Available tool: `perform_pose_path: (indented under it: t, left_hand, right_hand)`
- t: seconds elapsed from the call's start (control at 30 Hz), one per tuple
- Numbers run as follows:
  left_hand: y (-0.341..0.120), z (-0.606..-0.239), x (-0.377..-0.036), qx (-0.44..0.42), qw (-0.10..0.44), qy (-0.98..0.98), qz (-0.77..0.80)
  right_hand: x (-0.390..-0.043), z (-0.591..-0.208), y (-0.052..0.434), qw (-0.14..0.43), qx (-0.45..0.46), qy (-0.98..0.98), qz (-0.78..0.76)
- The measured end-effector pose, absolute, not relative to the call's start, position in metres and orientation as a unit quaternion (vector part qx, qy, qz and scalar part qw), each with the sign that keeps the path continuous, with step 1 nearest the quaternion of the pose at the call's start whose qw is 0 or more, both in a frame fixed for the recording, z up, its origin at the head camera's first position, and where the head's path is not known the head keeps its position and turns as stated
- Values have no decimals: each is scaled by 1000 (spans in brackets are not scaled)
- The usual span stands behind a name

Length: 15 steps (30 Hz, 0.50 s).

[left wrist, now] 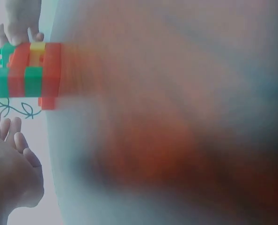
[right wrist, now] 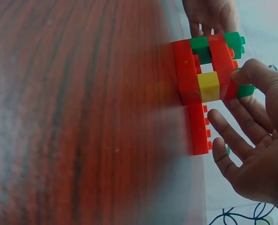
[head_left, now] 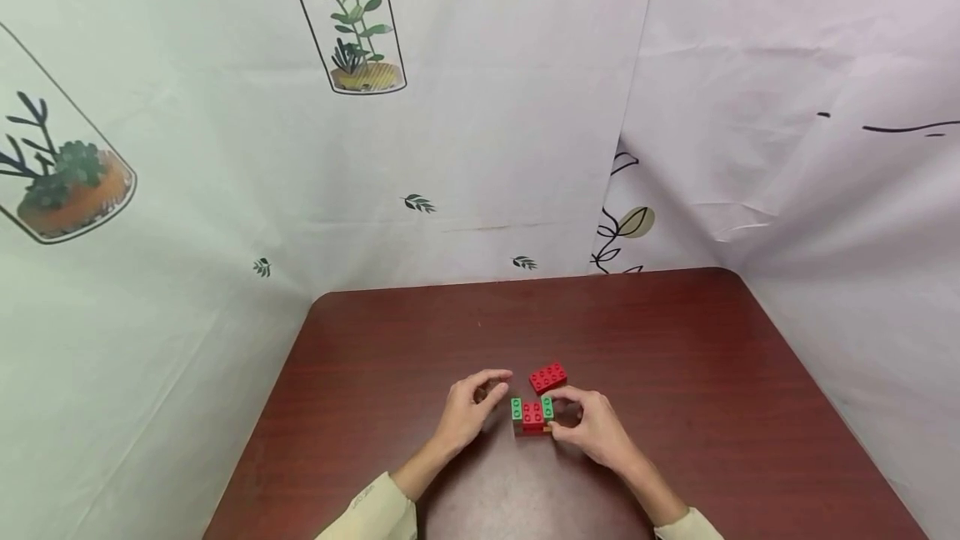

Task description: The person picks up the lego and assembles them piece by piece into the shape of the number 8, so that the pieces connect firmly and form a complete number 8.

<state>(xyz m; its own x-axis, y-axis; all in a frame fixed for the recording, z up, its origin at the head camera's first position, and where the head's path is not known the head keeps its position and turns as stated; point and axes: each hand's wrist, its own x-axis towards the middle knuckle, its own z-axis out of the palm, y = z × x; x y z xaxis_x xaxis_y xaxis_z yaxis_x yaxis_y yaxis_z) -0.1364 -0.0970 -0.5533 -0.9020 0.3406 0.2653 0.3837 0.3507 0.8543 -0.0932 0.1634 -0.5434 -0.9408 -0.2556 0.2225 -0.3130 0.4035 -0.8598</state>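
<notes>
Two hands flank a small block stack [head_left: 532, 414] at lower centre of the head view, on a dark red table [head_left: 375, 373].

Left of the stack, the left hand [head_left: 467, 411] hovers just beside it, apart from the blocks. Its fingers are loosely curled, thumb and forefinger bowed toward each other with a narrow gap, and they hold nothing. In the left wrist view the same fingers [left wrist: 18, 138] sit below the stack [left wrist: 29, 75] at the frame's left edge, clear of it.

The stack is built of red and green blocks with one yellow block [right wrist: 208, 86] showing in its side. Its long axis runs left to right between the hands, green ends outward.

Right of it, the right hand [head_left: 592, 425] is the nearer one and is in contact. Its thumb [right wrist: 256, 74] presses the stack's green end in the right wrist view, while the other fingers [right wrist: 232, 136] spread half open alongside, not closed round it.

Just above the stack, near the right hand's fingertips, a loose red block [head_left: 548, 377] lies flat on the table, untouched.
</notes>
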Motion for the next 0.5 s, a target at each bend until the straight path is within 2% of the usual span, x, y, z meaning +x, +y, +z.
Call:
perform_pose_path:
  t: [0.23,0.5]
  left_hand:
    - [-88,-558,-157,-219,24,-833,-508]
    - [-78,-565,-174,-224,-3,-836,-502]
  right_hand:
    - [-93,-547,165,26,172,-833,524]
    - [-94,-546,165,19,168,-836,522]
